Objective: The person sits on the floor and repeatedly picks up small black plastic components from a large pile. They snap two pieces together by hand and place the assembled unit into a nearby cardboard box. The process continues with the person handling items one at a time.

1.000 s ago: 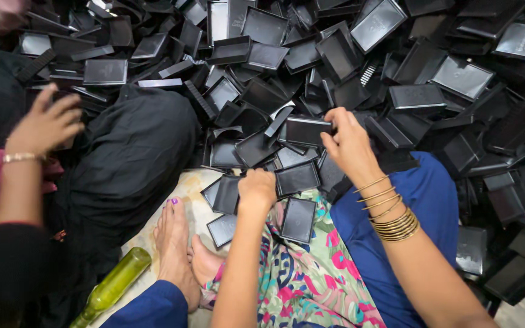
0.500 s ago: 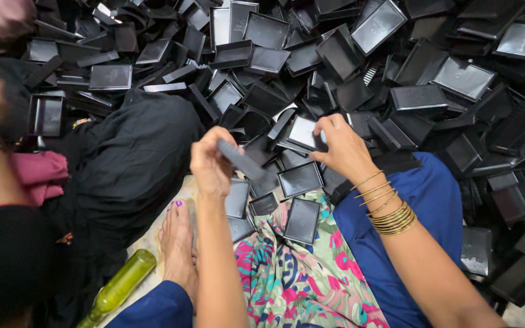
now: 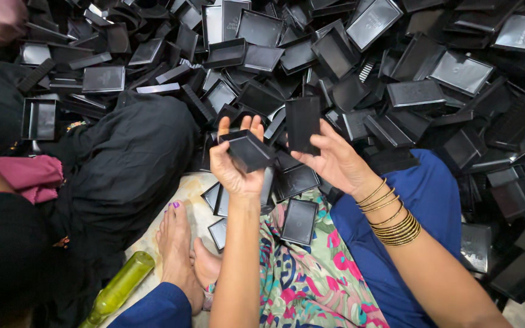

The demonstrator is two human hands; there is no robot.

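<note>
Two hands [image 3: 238, 164] — one green bottle [image 3: 118, 288], perhaps hundreds of black trays [image 3: 414, 91]

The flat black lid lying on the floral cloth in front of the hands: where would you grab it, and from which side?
Probably by its two long edges, coming straight down from above. The flat black lid lies face up on the floral cloth, its rim exposed all round. Both hands are full now: the left hand holds a black tray, the right hand a black panel.

Noted beside my bare foot [image 3: 176, 255]: a green bottle [image 3: 118, 288] lying flat. Black cloth [image 3: 126, 164] heaped left; pink fabric [image 3: 28, 176] beyond it.
</note>
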